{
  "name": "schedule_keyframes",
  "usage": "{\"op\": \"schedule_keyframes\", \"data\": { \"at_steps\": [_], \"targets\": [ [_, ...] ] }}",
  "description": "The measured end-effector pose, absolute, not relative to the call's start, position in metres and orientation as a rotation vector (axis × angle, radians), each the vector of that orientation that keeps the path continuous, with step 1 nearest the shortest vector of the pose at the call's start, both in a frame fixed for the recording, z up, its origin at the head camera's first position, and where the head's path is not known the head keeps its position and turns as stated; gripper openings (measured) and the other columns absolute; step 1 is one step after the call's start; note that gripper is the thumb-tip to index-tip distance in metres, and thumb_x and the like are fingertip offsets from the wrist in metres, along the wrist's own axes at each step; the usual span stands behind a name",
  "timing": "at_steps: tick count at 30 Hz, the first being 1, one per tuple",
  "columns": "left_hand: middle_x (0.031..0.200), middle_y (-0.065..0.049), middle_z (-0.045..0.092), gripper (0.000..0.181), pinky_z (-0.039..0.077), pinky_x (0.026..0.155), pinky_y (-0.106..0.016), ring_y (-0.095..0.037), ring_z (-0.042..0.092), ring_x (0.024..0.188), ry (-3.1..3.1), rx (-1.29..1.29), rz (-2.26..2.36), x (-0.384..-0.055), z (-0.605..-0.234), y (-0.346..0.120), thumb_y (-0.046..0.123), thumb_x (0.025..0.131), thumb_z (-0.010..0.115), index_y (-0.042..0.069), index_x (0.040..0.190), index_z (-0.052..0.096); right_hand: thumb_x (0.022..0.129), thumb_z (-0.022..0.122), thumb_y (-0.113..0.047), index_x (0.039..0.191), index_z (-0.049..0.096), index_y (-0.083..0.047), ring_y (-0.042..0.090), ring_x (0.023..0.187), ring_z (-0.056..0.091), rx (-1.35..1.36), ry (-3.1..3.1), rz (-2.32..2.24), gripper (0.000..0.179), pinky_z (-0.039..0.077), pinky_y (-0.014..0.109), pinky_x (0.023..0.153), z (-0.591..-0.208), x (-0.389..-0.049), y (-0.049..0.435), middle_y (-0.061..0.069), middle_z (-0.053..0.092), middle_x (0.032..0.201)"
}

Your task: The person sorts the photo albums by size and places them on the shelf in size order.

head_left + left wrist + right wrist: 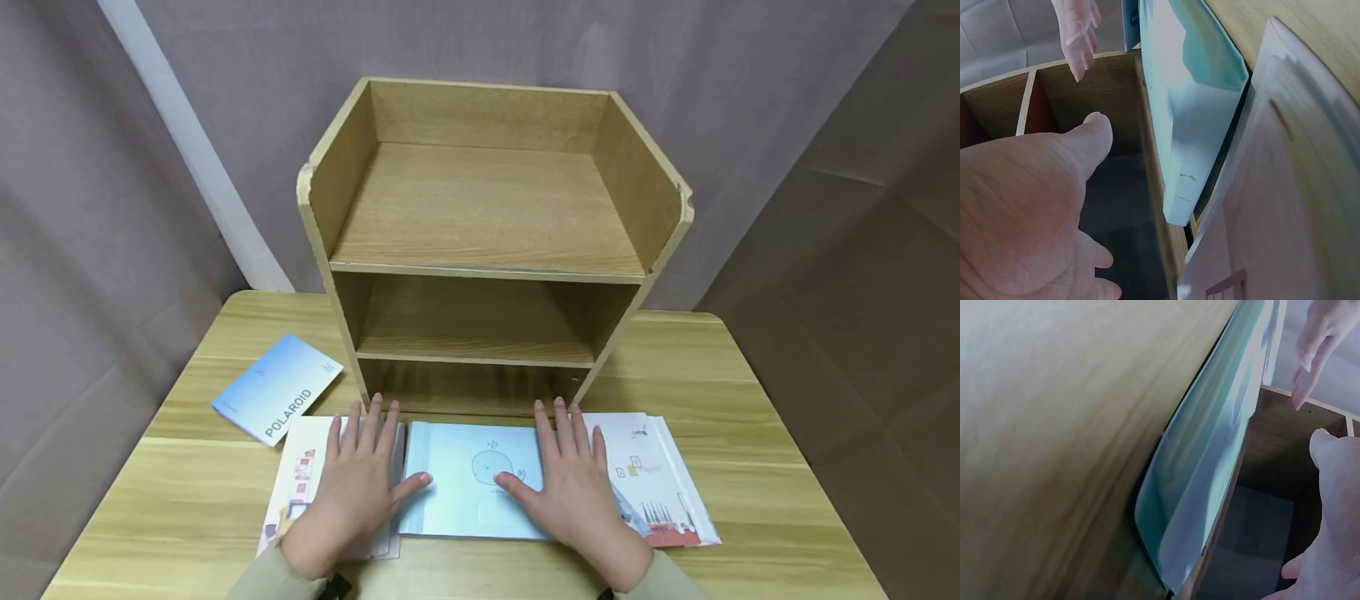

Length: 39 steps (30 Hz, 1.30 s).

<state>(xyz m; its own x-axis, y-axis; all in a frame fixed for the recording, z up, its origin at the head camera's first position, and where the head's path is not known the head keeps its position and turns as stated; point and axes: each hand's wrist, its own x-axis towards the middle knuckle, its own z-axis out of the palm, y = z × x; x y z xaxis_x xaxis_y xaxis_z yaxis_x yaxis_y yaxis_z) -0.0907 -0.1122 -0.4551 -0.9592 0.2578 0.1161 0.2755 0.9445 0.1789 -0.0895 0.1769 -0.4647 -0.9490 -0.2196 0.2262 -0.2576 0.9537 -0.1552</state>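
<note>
Side by side near the front of the table lie a white picture book [306, 437], a light blue book [465, 496] with a whale-like drawing, and another white book [648, 458] with red and blue pictures. My left hand [356, 483] is spread over the left book, its thumb reaching over the blue one. Over the seam between the blue book and the right one, my right hand [573, 483] has its fingers fanned out. Both wrist views show a gap between palm and books; neither hand holds anything. The hands hide parts of all three covers.
A wooden shelf unit [487, 271] with a raised-sided top and two lower compartments stands right behind the books. Left of it, a blue booklet marked POLAROID [277, 387] lies askew, its corner meeting the left book. Grey curtains [487, 42] hang behind the table [750, 433].
</note>
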Motion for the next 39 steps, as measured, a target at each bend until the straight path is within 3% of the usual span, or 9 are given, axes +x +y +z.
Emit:
{"op": "schedule_keyframes", "data": {
  "at_steps": [6,10,17,29,35,39],
  "targets": [
    [0.151,-0.026,0.027,0.105,0.026,0.109,-0.059,-0.046,0.027,0.136,-2.972,-0.397,-0.532,-0.094,-0.457,-0.110,0.072,0.081,0.058,-0.001,0.150,0.027,0.077,0.056,-0.077,0.155,0.014,-0.012,0.040,0.141,0.017,0.353,-2.912,0.696,0.110,0.028,0.061,0.107,-0.463,-0.088,0.174,0.020,0.016,0.157],
    [0.149,-0.028,0.030,0.110,0.032,0.107,-0.055,-0.044,0.032,0.135,-2.962,-0.381,-0.890,-0.095,-0.457,-0.108,0.070,0.077,0.065,-0.003,0.150,0.025,0.073,0.062,-0.076,0.156,0.009,-0.016,0.037,0.142,0.017,0.235,-2.944,0.975,0.115,0.030,0.062,0.105,-0.459,-0.087,0.173,0.016,0.015,0.158],
    [0.153,-0.025,0.024,0.115,0.023,0.112,-0.052,-0.039,0.023,0.140,-2.966,-0.310,-1.309,-0.093,-0.457,-0.104,0.061,0.074,0.075,-0.002,0.151,0.018,0.070,0.069,-0.073,0.156,0.006,-0.013,0.037,0.142,0.017,0.129,-3.019,1.088,0.122,0.025,0.059,0.109,-0.458,-0.081,0.173,0.017,0.014,0.158],
    [0.151,-0.028,0.022,0.109,0.023,0.112,-0.055,-0.040,0.023,0.139,-2.963,-0.287,-1.523,-0.095,-0.462,-0.104,0.054,0.077,0.076,-0.002,0.151,0.018,0.069,0.079,-0.058,0.154,0.011,-0.002,0.043,0.141,0.016,0.137,-3.101,1.060,0.122,0.020,0.057,0.111,-0.472,-0.079,0.176,0.027,0.016,0.155],
    [0.138,-0.030,0.038,0.094,0.046,0.097,-0.045,-0.038,0.046,0.122,-2.794,-0.143,-1.884,-0.104,-0.463,-0.103,0.032,0.082,0.079,-0.008,0.146,0.023,0.070,0.083,-0.051,0.152,0.013,0.003,0.044,0.140,0.018,0.163,-3.121,1.064,0.120,0.020,0.056,0.112,-0.472,-0.081,0.177,0.030,0.019,0.153],
    [0.133,-0.027,0.049,0.083,0.050,0.093,-0.036,-0.034,0.052,0.119,-2.692,-0.023,-2.110,-0.108,-0.461,-0.108,0.020,0.083,0.077,-0.011,0.144,0.029,0.069,0.085,-0.048,0.151,0.014,0.004,0.045,0.140,0.018,0.171,-3.118,1.058,0.120,0.019,0.056,0.113,-0.475,-0.082,0.177,0.030,0.019,0.153]
  ]
}}
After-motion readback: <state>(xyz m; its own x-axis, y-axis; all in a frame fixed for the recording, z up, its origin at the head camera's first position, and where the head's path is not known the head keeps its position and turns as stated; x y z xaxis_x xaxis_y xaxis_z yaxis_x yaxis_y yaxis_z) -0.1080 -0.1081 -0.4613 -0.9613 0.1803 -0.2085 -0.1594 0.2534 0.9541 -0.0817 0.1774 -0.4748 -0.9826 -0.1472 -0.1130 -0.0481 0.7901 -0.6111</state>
